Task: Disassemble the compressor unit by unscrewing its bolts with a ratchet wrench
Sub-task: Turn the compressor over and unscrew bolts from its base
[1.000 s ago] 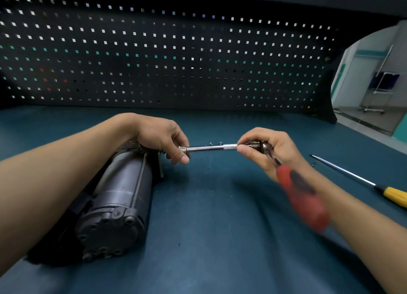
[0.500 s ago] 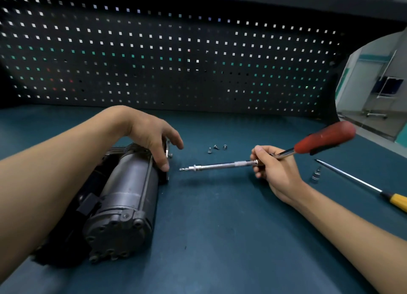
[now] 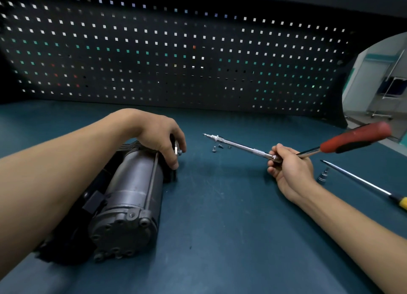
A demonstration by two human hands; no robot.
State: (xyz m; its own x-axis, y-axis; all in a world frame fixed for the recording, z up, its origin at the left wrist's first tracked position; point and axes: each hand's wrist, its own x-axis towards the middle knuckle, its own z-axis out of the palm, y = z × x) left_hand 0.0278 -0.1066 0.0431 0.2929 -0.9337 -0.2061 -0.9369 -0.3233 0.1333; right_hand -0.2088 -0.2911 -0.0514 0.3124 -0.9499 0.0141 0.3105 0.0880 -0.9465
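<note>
**Head view.** The left hand is gripping the far end of the compressor, which is lying on its side on the bench. Its fingers are curling over the end, and the thumb is pressing on the near flank. A small bright metal part is showing just beneath these fingertips; whether it is a bolt cannot be told.

The right hand is clenching the wrench at its head. Its fingers are wrapping the joint where the extension is starting, and the red handle is angling up and away behind the knuckles. The extension tip is hanging in the air between the two sets of fingers, well apart from the compressor and engaging nothing. Loose bolts are lying on the bench just under the extension, ahead of the right fingers. A socket and a screwdriver are resting just outside the right wrist.

**Likely hazards.**
- The long extension, steered from the head alone, is probably going to wander, and a tip seated askew could round a bolt head.
- The round compressor body could roll if the left fingers are slackening while torque is being applied.
- A low sweep of the extension could scatter the loose bolts.
</note>
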